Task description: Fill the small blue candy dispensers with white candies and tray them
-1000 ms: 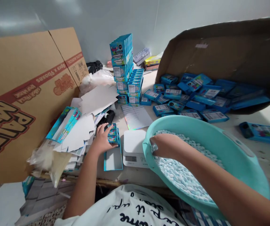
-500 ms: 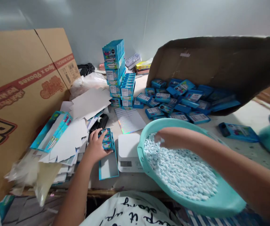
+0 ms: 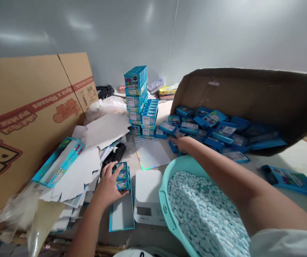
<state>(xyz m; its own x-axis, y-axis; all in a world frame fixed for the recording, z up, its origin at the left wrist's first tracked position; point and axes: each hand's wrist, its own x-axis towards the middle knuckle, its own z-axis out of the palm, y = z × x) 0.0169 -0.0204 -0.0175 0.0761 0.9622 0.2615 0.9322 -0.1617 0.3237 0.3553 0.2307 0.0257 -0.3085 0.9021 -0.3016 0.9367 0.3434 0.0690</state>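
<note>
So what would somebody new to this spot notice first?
Probably the big turquoise basin of pale blue candies, in front and right of centre. Behind it, small blue packs spill from a tipped brown carton. Left of those, a tall stack of blue display boxes stands near the grey wall.

Printed text on blue packaging and carton

"CARAMELO MACIZO" on the stacked boxes (image 3: 136,101), several faces; same wording on the small boxes (image 3: 122,184) in the tray (image 3: 121,214) and, at a slant, on the open blue box (image 3: 59,167). Cardboard carton (image 3: 38,85), upside down: "8pcs x 9boxes", "PALETA MUSICAL" on red band; big lettering cut off. Barcode on carton. Scale (image 3: 148,187) display: digits illegible. Loose packs (image 3: 189,127): barcodes, fine print too small.
</note>
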